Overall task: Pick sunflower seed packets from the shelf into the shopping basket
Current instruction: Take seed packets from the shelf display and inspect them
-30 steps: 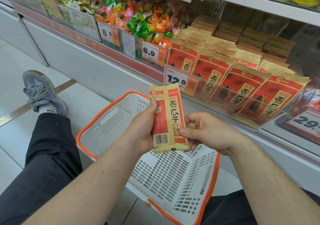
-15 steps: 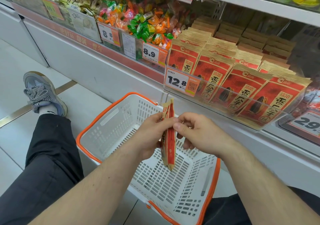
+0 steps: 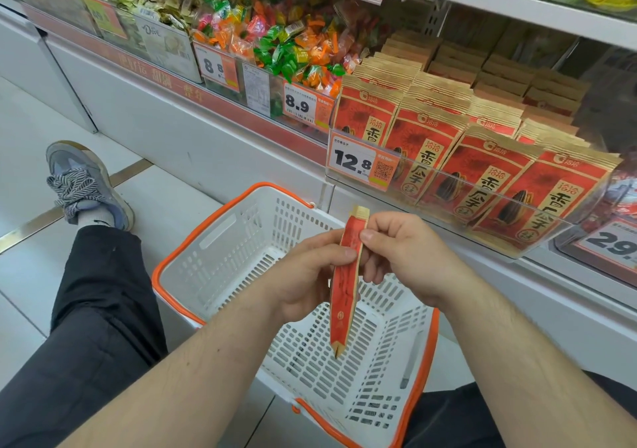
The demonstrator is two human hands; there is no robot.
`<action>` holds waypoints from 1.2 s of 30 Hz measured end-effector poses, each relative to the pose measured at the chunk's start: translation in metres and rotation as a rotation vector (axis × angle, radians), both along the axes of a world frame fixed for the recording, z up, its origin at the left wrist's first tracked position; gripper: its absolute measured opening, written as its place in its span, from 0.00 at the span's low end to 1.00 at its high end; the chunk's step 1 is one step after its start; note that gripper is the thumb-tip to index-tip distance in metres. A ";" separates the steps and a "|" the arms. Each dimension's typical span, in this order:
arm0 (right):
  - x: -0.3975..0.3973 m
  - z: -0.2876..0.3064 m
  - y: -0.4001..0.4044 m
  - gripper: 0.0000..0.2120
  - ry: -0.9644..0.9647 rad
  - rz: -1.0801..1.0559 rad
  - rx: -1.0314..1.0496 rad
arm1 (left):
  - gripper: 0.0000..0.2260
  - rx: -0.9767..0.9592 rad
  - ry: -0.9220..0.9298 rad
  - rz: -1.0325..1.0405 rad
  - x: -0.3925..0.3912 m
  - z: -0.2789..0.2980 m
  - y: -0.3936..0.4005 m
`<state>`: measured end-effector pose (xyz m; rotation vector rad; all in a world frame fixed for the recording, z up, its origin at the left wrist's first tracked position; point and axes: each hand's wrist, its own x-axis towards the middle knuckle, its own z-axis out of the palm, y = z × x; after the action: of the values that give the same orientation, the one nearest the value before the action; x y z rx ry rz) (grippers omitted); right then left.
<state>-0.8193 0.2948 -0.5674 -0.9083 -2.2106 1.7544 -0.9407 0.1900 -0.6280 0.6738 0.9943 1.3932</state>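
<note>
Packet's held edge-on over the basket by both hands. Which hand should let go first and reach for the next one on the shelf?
Right hand, probably. It is on the side of the shelf packets, while the left hand also grips the held packet above the basket and could drop it in alone.

Pale floor tiles (image 3: 31, 158) fill the left of the frame, crossed by a brass strip (image 3: 31, 232). A white shelf base (image 3: 193, 137) runs diagonally, red-edged, under bright even light.
</note>
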 end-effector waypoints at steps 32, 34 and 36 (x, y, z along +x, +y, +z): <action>0.011 -0.002 0.001 0.08 -0.437 0.512 0.067 | 0.07 -0.298 -0.153 0.396 -0.001 -0.002 0.009; 0.011 -0.002 0.002 0.07 -0.418 0.505 0.049 | 0.07 -0.290 -0.163 0.406 -0.001 -0.001 0.008; 0.011 -0.001 0.001 0.06 -0.379 0.468 0.036 | 0.07 -0.261 -0.209 0.421 -0.003 0.001 0.007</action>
<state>-0.8085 0.2962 -0.5683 -0.8174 -2.8823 1.8339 -0.9436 0.1969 -0.6272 0.1214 1.1650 1.6188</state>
